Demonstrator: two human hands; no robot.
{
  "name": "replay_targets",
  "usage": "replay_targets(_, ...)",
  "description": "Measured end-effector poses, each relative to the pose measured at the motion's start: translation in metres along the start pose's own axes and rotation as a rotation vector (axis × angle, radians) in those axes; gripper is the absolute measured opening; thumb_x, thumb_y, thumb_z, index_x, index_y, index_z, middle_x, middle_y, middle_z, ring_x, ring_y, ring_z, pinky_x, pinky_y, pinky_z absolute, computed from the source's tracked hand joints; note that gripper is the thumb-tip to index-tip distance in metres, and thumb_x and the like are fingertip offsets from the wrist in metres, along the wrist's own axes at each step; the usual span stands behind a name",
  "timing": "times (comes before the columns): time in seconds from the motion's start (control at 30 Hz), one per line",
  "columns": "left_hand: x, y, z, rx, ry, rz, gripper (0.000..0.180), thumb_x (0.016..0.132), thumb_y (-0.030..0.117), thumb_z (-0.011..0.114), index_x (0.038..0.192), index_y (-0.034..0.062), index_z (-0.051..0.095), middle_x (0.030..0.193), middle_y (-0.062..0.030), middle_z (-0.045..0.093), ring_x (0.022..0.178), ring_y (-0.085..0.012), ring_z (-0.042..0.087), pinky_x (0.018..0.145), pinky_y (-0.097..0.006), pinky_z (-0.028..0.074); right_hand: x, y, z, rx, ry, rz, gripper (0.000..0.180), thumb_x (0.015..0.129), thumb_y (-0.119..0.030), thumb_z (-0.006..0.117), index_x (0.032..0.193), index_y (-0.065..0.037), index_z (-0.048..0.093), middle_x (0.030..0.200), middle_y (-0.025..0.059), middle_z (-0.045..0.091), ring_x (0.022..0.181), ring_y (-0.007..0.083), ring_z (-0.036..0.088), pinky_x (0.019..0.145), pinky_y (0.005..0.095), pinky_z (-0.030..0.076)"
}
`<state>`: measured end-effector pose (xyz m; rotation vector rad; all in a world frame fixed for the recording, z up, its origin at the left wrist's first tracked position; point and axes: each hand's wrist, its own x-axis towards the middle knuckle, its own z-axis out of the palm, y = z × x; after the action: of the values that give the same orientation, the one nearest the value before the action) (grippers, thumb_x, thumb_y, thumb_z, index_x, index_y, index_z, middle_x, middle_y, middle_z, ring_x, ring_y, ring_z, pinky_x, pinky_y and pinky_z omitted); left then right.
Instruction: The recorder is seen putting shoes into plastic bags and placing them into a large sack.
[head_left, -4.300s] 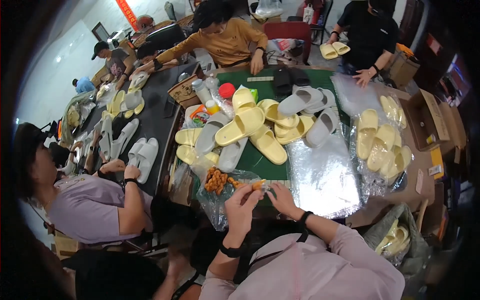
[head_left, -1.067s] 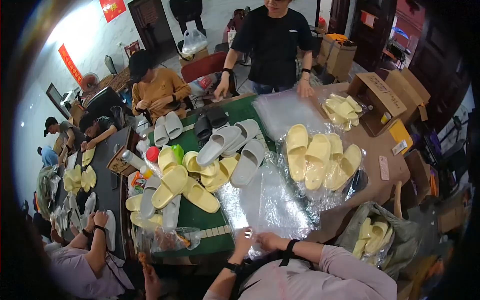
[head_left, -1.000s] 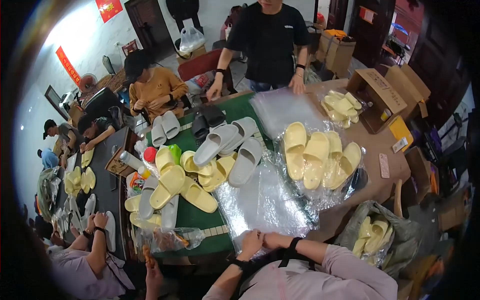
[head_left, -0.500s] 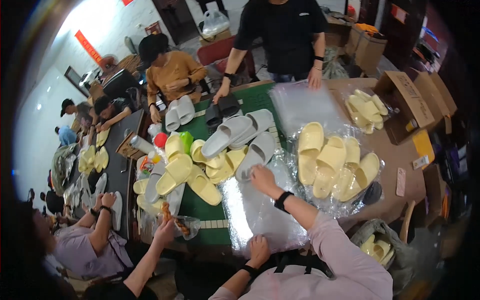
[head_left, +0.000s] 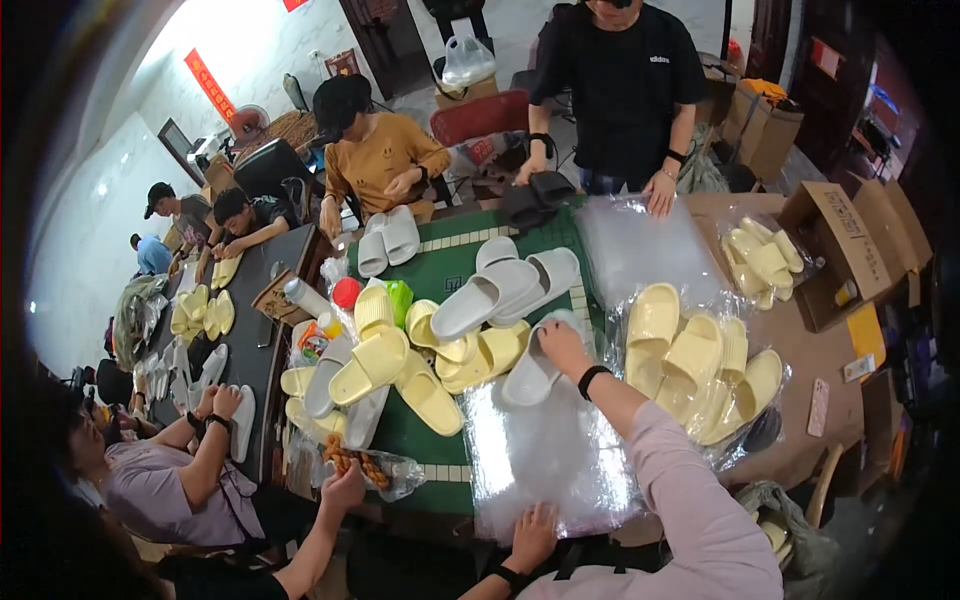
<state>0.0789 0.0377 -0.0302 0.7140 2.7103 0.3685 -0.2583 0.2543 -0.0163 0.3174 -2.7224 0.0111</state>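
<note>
Green felt worktop (head_left: 455,270) with a pale tiled border, crowded with foam slide sandals. Right hand (head_left: 562,347) reaches forward, fingers curled over the heel end of a grey foam slide sandal (head_left: 530,368) lying near the worktop's middle, just at the top edge of a stack of clear plastic bags (head_left: 550,455). Left hand (head_left: 533,535) lies flat, fingers spread, pressing the near edge of that same stack. A black wristband shows on each wrist.

Left of the grey sandal: a heap of pale yellow foam sandals (head_left: 420,360), overlapping, some upside down. Behind it two more grey sandals (head_left: 505,285) side by side, and a white pair (head_left: 388,238) at the far edge. Right: bagged yellow sandals (head_left: 700,365) in crinkled clear plastic on a brown table, another bagged set (head_left: 765,255) beside an open cardboard box (head_left: 840,250).

Near left corner, another person's hand (head_left: 345,488) holds a clear bag of orange-brown snacks (head_left: 365,465). A person in a black t-shirt (head_left: 625,90) stands at the far side; a person in a mustard top (head_left: 380,165) sits beside. More people sit at a dark side table (head_left: 262,300) on the left with more sandals. White walls, red banner (head_left: 210,85), dark doorway.
</note>
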Motion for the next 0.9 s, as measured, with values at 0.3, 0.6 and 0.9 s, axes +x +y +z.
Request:
replay_targets(0.3, -0.011, -0.018, 0.044, 0.133, 0.01, 0.156, 0.042, 0.08, 0.019, 0.051, 0.12, 0.0076, 0.05, 0.129, -0.0246, 0.039, 0.114, -0.0422, 0.042, 0.09, -0.05, 0.041, 0.075, -0.077, -0.041, -0.094, -0.303, 0.121, 0.043, 0.082, -0.015, 0.047, 0.124, -0.016, 0.039, 0.1, 0.0272, 0.055, 0.062, 0.0245, 0.062, 0.048, 0.0396, 0.049)
replay_targets(0.6, -0.016, 0.0, -0.018, 0.066, -0.08, 0.112, 0.049, 0.077, 0.023, 0.057, 0.124, 0.0115, 0.047, 0.138, -0.0188, 0.031, 0.124, -0.0381, 0.033, 0.101, -0.047, 0.031, 0.079, -0.035, 0.036, -0.08, -0.139, 0.263, 0.015, 0.076, -0.013, 0.053, 0.087, -0.006, 0.061, 0.07, 0.0087, 0.065, 0.06, 0.0244, 0.064, 0.047, 0.044, 0.048)
replay_targets(0.9, -0.033, -0.022, 0.029, 0.167, 0.017, 0.093, 0.07, 0.073, 0.02, 0.061, 0.136, 0.0174, 0.032, 0.141, -0.0213, 0.024, 0.121, -0.0413, 0.035, 0.099, -0.05, 0.03, 0.013, -0.056, -0.124, 0.104, 0.058, -0.131, 0.01, 0.074, -0.009, 0.053, 0.081, -0.003, 0.055, 0.062, 0.0114, 0.059, 0.059, 0.0262, 0.06, 0.048, 0.0347, 0.047)
